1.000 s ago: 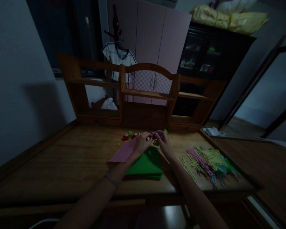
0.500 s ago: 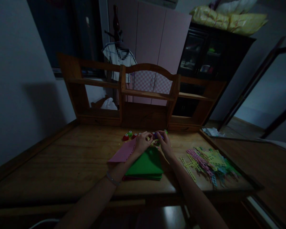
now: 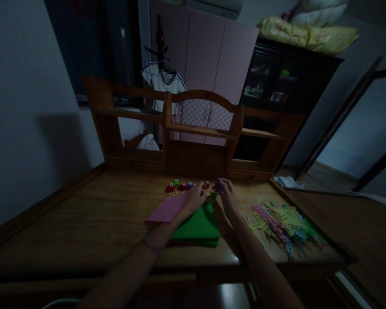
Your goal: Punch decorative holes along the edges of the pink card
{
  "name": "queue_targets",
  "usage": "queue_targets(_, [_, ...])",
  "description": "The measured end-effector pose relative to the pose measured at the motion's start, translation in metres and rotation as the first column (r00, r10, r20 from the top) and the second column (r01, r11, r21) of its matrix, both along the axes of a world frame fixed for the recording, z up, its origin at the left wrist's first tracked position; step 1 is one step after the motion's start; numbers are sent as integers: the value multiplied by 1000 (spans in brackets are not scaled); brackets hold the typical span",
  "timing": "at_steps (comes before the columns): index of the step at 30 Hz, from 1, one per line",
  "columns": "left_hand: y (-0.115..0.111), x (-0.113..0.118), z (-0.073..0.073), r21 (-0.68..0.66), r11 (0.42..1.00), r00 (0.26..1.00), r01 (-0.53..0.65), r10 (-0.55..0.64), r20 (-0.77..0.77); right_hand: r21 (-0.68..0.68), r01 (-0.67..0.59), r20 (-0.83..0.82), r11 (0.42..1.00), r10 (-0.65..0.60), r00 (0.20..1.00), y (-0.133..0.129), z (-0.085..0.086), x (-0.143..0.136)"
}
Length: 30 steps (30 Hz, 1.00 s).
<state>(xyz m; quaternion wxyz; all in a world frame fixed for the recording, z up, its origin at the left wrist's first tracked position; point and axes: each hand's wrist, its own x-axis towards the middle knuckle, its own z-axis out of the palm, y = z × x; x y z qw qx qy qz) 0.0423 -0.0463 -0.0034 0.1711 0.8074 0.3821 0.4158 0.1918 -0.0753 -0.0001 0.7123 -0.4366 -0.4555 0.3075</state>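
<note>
My right hand (image 3: 228, 195) is closed around a small purple craft punch (image 3: 218, 184) above the back of the desk. Opposite it, my left hand (image 3: 195, 198) has its fingers pressed together; whatever they hold, if anything, is too small to make out. A green craft punch (image 3: 213, 195) lies between my hands, with a red punch (image 3: 207, 183) behind it. Under my left wrist is a stack of green foam sheets (image 3: 196, 229). A pink sheet (image 3: 165, 208) with a notched edge lies left of that, partly covered by my left arm.
Several punches, including a red one (image 3: 170, 187) and a green one (image 3: 176, 183), stand left of my hands among tiny scattered bits. Perforated coloured strips (image 3: 279, 221) are heaped at the right. A wooden shelf unit (image 3: 196, 156) borders the desk's back.
My hands have drawn apart, the right one moving slightly right with the purple punch. The green punch between them shows more clearly now. The view has tipped up slightly.
</note>
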Motion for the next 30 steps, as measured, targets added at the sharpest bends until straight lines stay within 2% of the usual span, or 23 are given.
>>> queue_targets(3, [-2, -2, 0, -31, 999, 993, 28, -31, -112, 14, -43, 44, 999, 42, 998, -4, 5, -3])
queue_targets(6, [-3, -6, -1, -51, 999, 978, 17, -27, -209, -38, -137, 21, 990, 138, 990, -6, 5, -7])
queue_targets(11, [-15, -5, 5, 70, 996, 950, -49, 68, -306, -81, -192, -38, 978, 190, 981, -1, 0, -6])
queue_targets(14, [-33, 1, 22, 110, 994, 939, -11, 48, -339, -83, -164, -61, 983, 160, 985, 5, -1, 0])
queue_targets(17, [-42, -1, 50, 82, 993, 962, 84, -60, -266, -89, -146, -70, 985, 140, 988, 8, -4, 4])
queue_targets(20, [-27, -27, 77, -41, 975, 963, 219, -223, -151, -74, -168, -108, 983, 159, 981, 10, -7, 6])
queue_targets(22, [-4, -54, 83, -141, 941, 926, 308, -331, -181, -59, -190, -145, 980, 180, 973, 10, -10, 6])
queue_targets(24, [19, -82, 76, -281, 921, 892, 269, -349, -289, -61, -205, -167, 977, 192, 967, 9, -11, 6])
queue_targets(26, [38, -103, 57, -347, 926, 879, 148, -284, -382, -80, -226, -173, 971, 209, 962, 9, -13, 6])
queue_targets(30, [54, -122, 14, -388, 914, 902, 119, -263, -342, -115, -257, -197, 960, 231, 953, 10, -14, 4])
